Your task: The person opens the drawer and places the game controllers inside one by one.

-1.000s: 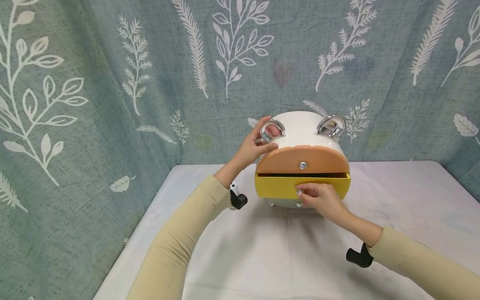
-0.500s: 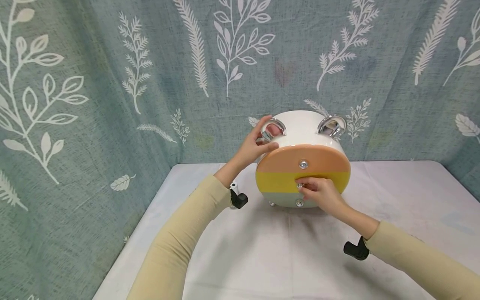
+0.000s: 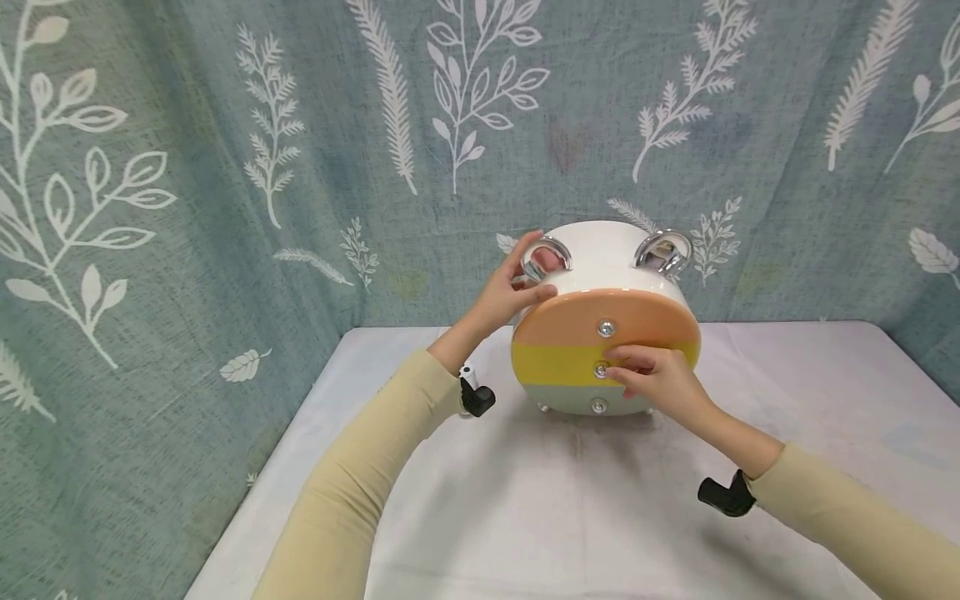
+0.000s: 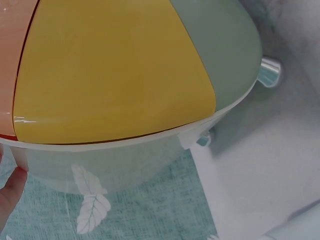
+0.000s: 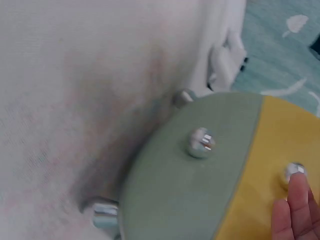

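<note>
I stood by a little closed-in nook, more like a set-up corner than a room somebody lived in. Blue-green, white-leafed cloth curtains [image 3: 322, 183] hung behind and down both sides of a white, cloth-covered table [image 3: 517, 517]. Small black plastic gadgets [image 3: 727, 496] poked out from long beige sleeves [image 3: 847, 517], like gear in a lab or film room. I couldn't tell if it was inside a home.

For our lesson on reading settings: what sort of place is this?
Probably a small staged recording area: leaf-patterned fabric hangs behind a pale-covered table, and black wrist-worn devices suggest filming.
</note>
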Tool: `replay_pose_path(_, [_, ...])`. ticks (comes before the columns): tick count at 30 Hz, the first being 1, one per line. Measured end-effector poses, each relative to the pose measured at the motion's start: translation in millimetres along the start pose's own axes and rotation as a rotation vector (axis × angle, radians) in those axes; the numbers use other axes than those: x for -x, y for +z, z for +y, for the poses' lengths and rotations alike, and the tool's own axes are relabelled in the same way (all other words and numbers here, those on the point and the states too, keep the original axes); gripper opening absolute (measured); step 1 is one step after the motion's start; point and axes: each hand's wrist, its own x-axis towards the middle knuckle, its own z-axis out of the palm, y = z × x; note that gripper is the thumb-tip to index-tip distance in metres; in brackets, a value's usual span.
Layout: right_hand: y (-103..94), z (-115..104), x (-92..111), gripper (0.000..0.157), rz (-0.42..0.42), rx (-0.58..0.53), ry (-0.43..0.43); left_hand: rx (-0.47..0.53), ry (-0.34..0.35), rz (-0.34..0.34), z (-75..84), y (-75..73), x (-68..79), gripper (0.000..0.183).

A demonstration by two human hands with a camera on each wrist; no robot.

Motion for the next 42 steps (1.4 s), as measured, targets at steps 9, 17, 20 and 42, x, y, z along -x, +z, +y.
replay_pose_path(9, [-18.9,-22,-4,0.026,0.043,-0.042,-0.015,0.034,-0.007,-0.015,-0.1,-3.7,-1.0,0.089])
replay_pose_path(17, [-28.5,-32,-10,0.024,0.065,0.002,-0.007,-0.001,0.009,0.002,-1.5,-1.7,0.0,0.097])
replay_pose_path(20, [-32.7,-36,-11,0.026,0.073,0.031,-0.017,-0.005,0.003,0.003,-1.4,-1.4,0.2,0.093])
replay_pose_path(42, [-83.6,-63,-57,0.041,0.312,0.314,-0.269,0.004,0.001,-0.007,-0.1,-0.4,1.7,0.093])
